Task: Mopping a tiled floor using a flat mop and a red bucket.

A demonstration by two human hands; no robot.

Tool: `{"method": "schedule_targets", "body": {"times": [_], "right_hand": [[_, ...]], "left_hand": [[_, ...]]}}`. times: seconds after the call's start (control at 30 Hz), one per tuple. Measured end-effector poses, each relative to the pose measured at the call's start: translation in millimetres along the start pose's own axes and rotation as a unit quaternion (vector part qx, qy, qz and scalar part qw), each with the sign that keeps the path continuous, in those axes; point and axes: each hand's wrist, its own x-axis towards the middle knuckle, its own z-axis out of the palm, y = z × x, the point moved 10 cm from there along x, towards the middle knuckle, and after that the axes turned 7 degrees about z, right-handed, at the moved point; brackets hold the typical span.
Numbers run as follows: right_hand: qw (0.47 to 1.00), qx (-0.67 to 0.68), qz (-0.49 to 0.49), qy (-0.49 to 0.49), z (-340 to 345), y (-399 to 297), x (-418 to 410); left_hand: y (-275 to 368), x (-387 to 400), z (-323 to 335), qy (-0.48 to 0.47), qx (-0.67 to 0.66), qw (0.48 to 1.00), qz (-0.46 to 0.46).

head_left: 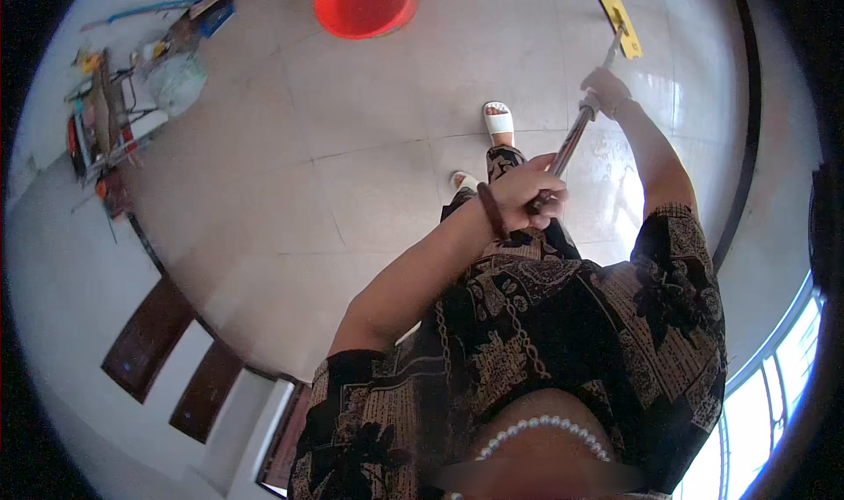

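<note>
My left hand [527, 193] grips the upper end of a metal mop pole [572, 137], close in front of my body. Further down the pole, my right hand [605, 91] is closed around it near a pale collar. The pole slants away to a flat yellow mop head [618, 22], which lies on the tiled floor [369, 190] near the right wall. The underside of the mop head is hidden. Wet-looking shine shows on the tiles beneath my right forearm.
A red plastic basin [364, 2] stands on the floor ahead. Along the left wall are a cluttered cart [105, 118], a translucent plastic bag [177, 85] and a blue-handled tool [155, 9]. A dark baseboard [752, 104] edges the right wall. My feet wear white slides [499, 123].
</note>
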Motion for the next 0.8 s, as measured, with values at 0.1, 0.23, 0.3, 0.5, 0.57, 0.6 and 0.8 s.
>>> {"method": "schedule_targets", "body": {"times": [0.1, 0.23, 0.3, 0.5, 0.57, 0.6, 0.8], "right_hand": [[0.975, -0.215, -0.022, -0.048, -19.1, -74.7, 1.6], [0.962, -0.256, 0.035, -0.086, 1.6, -45.8, -10.4], [0.963, -0.253, 0.023, -0.092, 19.0, -61.0, -19.2], [0.95, -0.275, -0.064, -0.132, 56.3, -187.4, -21.8], [0.959, -0.235, -0.067, -0.142, 101.3, -269.3, -43.6], [0.946, -0.259, -0.129, -0.146, 150.2, -322.5, -59.2], [0.935, -0.08, -0.279, -0.202, 350.3, -684.7, -185.8]], "left_hand": [[14.0, -15.1, -13.9, 0.123, 0.001, 0.992, 0.018], [-8.6, -12.8, -27.4, 0.172, 0.021, 0.985, -0.006], [-18.5, -28.7, -40.9, 0.179, 0.01, 0.984, -0.02], [-6.5, -127.7, -84.7, 0.253, 0.029, 0.967, 0.002], [-20.6, -213.2, -126.5, 0.276, 0.053, 0.959, 0.021], [-35.1, -266.7, -158.1, 0.293, 0.074, 0.953, 0.027], [-88.1, -640.9, -207.3, 0.483, 0.084, 0.871, -0.03]]}}
